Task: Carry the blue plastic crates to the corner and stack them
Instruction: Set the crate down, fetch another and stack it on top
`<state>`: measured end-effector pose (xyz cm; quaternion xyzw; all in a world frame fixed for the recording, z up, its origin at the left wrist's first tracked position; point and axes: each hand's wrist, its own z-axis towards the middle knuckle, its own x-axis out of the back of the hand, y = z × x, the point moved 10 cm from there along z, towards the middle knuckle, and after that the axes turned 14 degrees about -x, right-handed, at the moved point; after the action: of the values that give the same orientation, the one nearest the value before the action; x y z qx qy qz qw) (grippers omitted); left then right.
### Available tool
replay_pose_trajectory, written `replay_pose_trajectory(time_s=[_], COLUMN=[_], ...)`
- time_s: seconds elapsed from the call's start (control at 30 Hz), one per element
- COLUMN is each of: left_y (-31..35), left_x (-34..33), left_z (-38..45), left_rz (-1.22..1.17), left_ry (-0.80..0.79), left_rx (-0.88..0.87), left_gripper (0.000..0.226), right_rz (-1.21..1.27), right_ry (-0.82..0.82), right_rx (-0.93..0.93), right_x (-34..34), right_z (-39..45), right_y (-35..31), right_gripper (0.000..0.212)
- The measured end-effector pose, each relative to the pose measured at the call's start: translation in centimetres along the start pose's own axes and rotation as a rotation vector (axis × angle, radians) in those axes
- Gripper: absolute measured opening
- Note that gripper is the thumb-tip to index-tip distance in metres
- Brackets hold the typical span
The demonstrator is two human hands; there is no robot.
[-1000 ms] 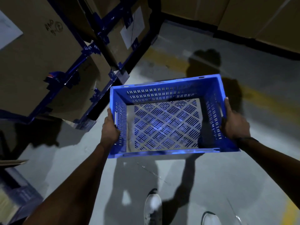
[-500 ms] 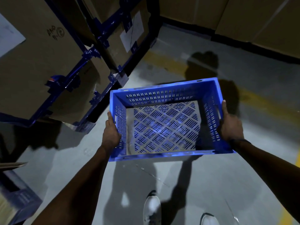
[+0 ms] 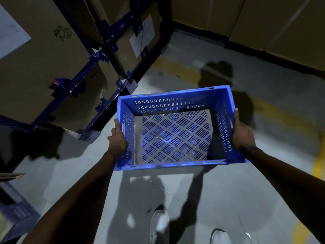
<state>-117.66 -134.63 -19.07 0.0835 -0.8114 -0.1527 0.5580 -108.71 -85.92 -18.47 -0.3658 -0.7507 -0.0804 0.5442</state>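
Above the grey floor point(image 3: 228, 199), blue crate point(image 3: 173, 103) held level, empty, long axis running left-right between hands. Left hand point(image 3: 117, 140) grips left short wall, right hand point(image 3: 243, 133) grips right wall. Corner lies ahead; both hands about equally near.

Both hands point(image 3: 118, 140) point(image 3: 243, 136) grip blue crate point(image 3: 173, 166) sides.

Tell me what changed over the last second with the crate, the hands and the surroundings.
The person has walked forward: the cardboard boxes in the blue racks and the boxes ahead look closer, and the white shoes have shifted. Nothing was taken or let go. The left hand and right hand still grip the empty blue crate by its short sides, carried level above the floor.
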Motion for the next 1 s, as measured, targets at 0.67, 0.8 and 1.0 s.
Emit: replay_pose_trajectory(time_s=[0.67,0.8,1.0], left_y=[15.3,18.8,22.1], left_x=[17.6,23.6,28.5], left_z=[-26.1,-32.1,-42.2], left_rz=[-0.186,-0.202,-0.250], left_ry=[0.214,0.279,0.326], left_rx=[-0.052,-0.069,-0.094], left_gripper=[0.075,0.068,0.062], right_rz=[0.094,0.095,0.116], right_ry=[-0.038,-0.003,0.015], right_rx=[0.208,0.239,0.242], right_x=[22.2,29.2,36.3], right_z=[-21.4,-27.6,-37.0], right_y=[-2.2,-2.6,0.5], right_gripper=[0.068,0.062,0.058])
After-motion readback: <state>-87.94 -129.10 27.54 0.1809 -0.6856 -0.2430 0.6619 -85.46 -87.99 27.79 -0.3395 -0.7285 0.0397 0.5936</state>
